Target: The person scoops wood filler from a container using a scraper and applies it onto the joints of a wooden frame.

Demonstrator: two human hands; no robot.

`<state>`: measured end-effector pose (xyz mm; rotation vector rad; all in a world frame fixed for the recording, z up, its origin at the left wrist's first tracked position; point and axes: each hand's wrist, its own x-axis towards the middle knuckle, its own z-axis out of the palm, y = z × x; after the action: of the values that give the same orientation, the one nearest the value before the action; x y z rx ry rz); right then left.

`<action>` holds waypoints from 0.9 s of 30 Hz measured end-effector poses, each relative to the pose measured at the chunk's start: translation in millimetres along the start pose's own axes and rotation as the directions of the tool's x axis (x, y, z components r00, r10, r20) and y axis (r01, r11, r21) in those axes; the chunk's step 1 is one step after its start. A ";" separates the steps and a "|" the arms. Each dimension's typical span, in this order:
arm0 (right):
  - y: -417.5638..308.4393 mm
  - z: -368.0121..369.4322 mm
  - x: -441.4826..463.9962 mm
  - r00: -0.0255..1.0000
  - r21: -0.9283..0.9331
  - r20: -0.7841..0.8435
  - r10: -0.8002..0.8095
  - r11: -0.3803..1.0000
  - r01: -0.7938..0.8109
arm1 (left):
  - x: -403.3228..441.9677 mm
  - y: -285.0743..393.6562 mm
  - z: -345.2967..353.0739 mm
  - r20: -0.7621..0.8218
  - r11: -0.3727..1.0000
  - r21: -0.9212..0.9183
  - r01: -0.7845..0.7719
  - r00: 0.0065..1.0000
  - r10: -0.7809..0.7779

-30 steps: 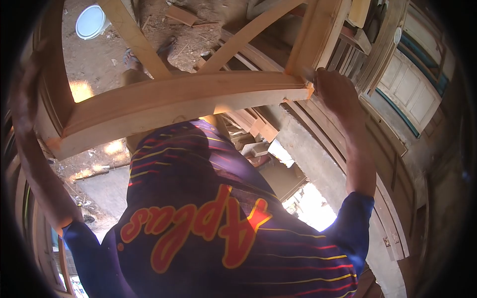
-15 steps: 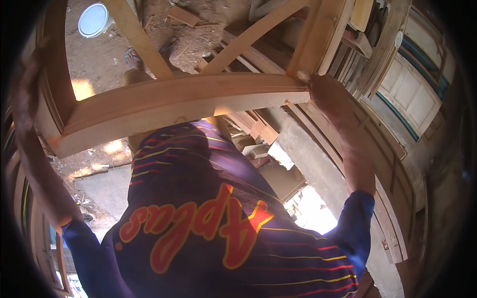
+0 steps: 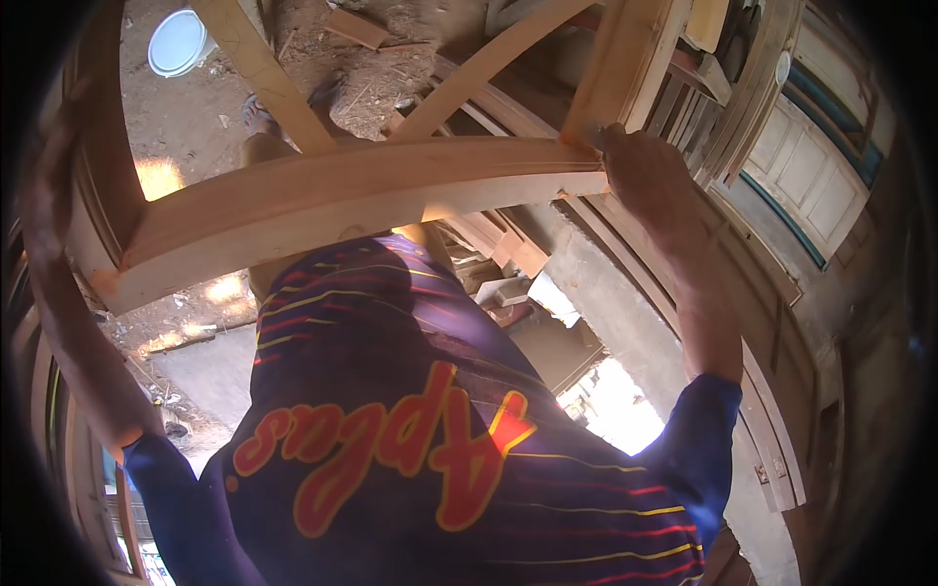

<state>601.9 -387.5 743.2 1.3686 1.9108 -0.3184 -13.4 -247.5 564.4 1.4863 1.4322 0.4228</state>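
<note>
A wooden frame [image 3: 362, 186] with a thick near rail and slanting slats spans the upper part of the view. At its right corner, my right hand [image 3: 645, 176] is closed, knuckles up, round something small and blurred that touches the joint. What that is I cannot make out. Along the frame's left side rests my left hand [image 3: 59, 137], dim and blurred at the dark edge of the view, so its fingers cannot be told apart.
A white round lid or bucket [image 3: 177, 44] sits on the dirt floor at the upper left. Wood offcuts [image 3: 358, 29] lie beyond the frame. Stacked boards and a pale panelled door [image 3: 811, 181] stand at the right, beside a concrete ledge [image 3: 625, 293].
My right hand has moved slightly up at the frame's corner since half a second ago, and its knuckles show more clearly. My left hand stays by the left side.
</note>
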 end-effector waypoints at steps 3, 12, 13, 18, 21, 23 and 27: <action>-2.2 7.0 6.2 0.998 0.055 -0.031 -0.048 0.997 0.050 | -0.4 -6.3 -3.1 0.006 0.999 -0.036 0.010 1.000 -0.010; 11.7 18.4 7.1 0.992 0.206 0.101 0.069 0.974 -0.089 | 18.5 36.8 30.8 -0.131 0.751 -0.272 -0.602 0.796 0.590; 14.4 22.5 5.7 0.995 0.310 0.089 0.036 0.949 -0.062 | 19.1 34.7 30.0 -0.180 0.558 -0.334 -0.760 0.632 0.754; -11.5 -5.4 17.0 0.992 -0.066 0.102 0.079 0.995 -0.072 | 42.5 -19.5 5.5 -0.270 0.980 -0.101 0.169 0.944 -0.191; -9.7 -36.9 14.8 0.972 -0.092 0.147 0.185 0.981 -0.173 | 80.4 -14.5 30.7 -0.504 0.921 -0.202 0.333 0.771 -0.390; -12.6 -45.0 8.4 0.941 -0.077 0.221 0.255 0.967 -0.243 | 62.5 16.5 36.2 -0.492 0.955 -0.163 0.247 0.819 -0.295; -53.2 -44.9 -48.9 0.938 0.409 0.003 0.346 0.855 -0.317 | -4.0 108.2 39.8 -0.177 0.953 -0.005 -0.304 0.938 0.298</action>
<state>542.4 -416.7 796.5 1.9789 1.6753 -0.5192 77.1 -246.8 635.9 1.6816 1.3246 0.7785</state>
